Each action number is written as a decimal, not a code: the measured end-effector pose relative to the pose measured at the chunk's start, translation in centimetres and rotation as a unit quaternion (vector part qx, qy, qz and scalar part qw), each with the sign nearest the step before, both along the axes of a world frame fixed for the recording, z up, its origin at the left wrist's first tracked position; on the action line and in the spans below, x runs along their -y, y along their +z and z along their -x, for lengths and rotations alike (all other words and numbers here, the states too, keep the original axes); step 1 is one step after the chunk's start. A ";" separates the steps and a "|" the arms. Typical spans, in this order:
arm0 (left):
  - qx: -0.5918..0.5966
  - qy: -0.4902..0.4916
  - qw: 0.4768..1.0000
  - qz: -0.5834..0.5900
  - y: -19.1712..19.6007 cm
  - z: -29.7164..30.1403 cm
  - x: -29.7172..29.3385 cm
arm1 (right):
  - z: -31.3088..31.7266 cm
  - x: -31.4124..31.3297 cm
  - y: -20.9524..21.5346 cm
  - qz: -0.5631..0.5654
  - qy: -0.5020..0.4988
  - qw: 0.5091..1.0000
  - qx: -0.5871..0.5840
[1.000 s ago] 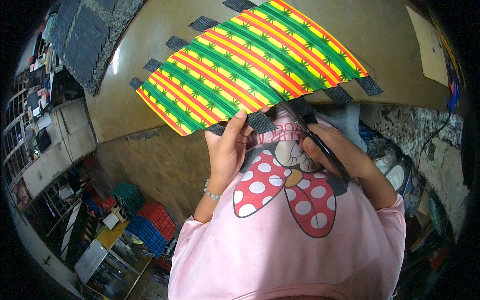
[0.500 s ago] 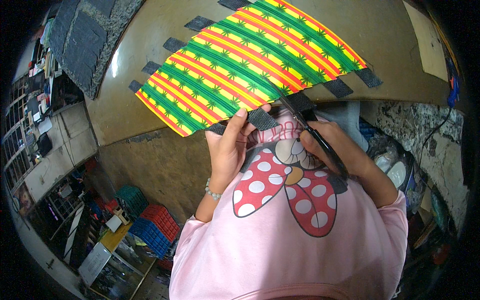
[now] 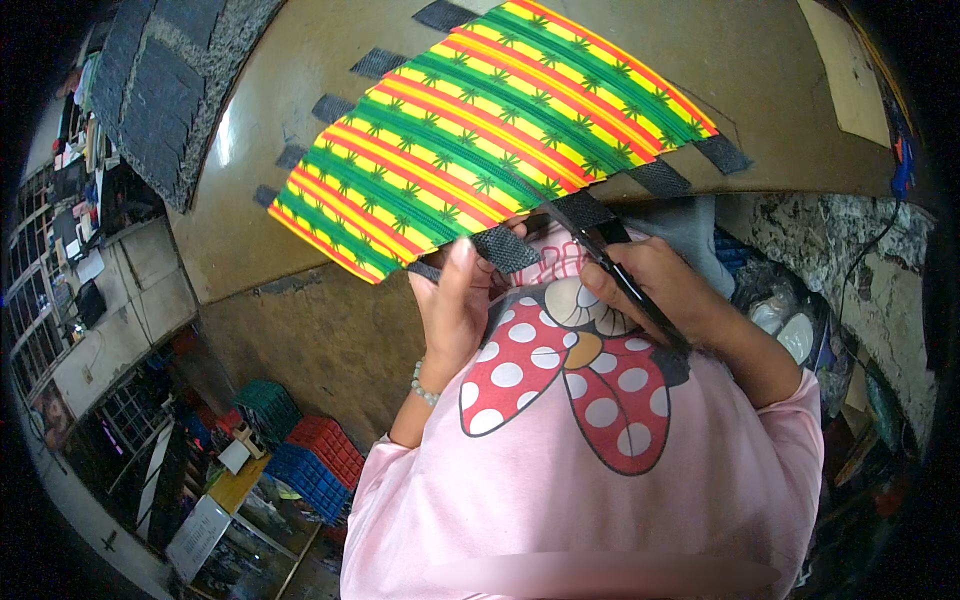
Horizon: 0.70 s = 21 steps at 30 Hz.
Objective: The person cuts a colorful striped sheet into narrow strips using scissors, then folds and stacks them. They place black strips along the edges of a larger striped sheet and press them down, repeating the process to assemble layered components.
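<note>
Ok, L hand (image 3: 450,305) pinching near edge of striped leaf-print panel (image 3: 470,130); R hand (image 3: 655,283) wrapped round black-handled scissors (image 3: 632,292), blades (image 3: 563,220) at same edge. Panel w/ black mesh tabs (image 3: 507,250) lies over brown surface (image 3: 780,90); plastic crates (image 3: 325,450) stacked lower L.

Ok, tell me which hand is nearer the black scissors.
Right. The right hand grips the scissors; the left hand is left of them, at the lower edge of the striped sheet.

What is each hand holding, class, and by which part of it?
Left hand: the striped leaf-print sheet, at its near edge, beside a black mesh strip. Right hand: the black scissors, by their handles.
</note>
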<state>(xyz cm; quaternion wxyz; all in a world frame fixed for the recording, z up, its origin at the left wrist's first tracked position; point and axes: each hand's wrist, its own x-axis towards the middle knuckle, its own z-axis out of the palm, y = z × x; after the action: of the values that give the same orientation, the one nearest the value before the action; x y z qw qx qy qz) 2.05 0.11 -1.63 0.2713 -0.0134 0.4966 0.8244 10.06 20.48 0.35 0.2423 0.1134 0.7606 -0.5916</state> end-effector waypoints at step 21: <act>0.087 0.019 0.984 0.156 0.9 -0.7 -2.5 | -1.4 1.0 -0.6 -0.018 0.011 0.996 -0.087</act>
<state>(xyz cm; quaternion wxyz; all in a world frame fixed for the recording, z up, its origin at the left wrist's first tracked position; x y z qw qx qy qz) 2.78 2.64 -0.74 0.2922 -0.1365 0.5933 0.7375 11.42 19.44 -0.28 0.1796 0.0575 0.7905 -0.5828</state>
